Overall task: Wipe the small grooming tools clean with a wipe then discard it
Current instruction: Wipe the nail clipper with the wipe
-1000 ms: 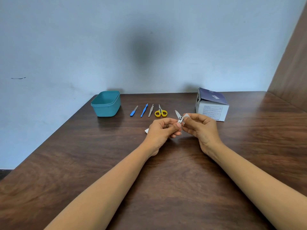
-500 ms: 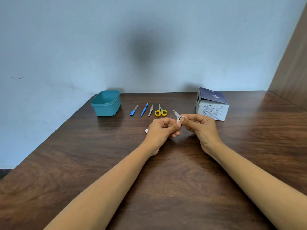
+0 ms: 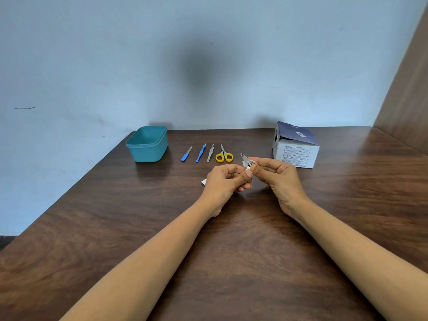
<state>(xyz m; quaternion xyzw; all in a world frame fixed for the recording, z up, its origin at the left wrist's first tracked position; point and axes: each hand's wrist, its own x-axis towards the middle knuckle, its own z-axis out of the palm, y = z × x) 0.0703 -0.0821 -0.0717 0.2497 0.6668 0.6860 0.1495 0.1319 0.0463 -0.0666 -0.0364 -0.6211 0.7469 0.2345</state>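
My left hand [image 3: 225, 181] pinches the lower end of a small metal nail clipper [image 3: 246, 161] held above the table's middle. My right hand [image 3: 276, 179] pinches a small white wipe [image 3: 251, 162] against the clipper's side. Behind them lies a row of tools: a blue-handled file [image 3: 186, 154], a blue cuticle tool [image 3: 201, 153], grey tweezers [image 3: 210, 153] and yellow-handled scissors [image 3: 223, 155]. A white scrap [image 3: 204, 181] peeks out from behind my left hand.
A teal plastic tub [image 3: 148, 144] stands at the table's back left corner. A white and dark blue cardboard box [image 3: 295, 145] with its flap open sits at the back right. The wooden table [image 3: 231, 251] meets a wall behind and a wooden panel on the right.
The right hand's fingers have slid the wipe along the clipper, and the clipper's tip has shifted slightly. Both hands stay in the same spot.
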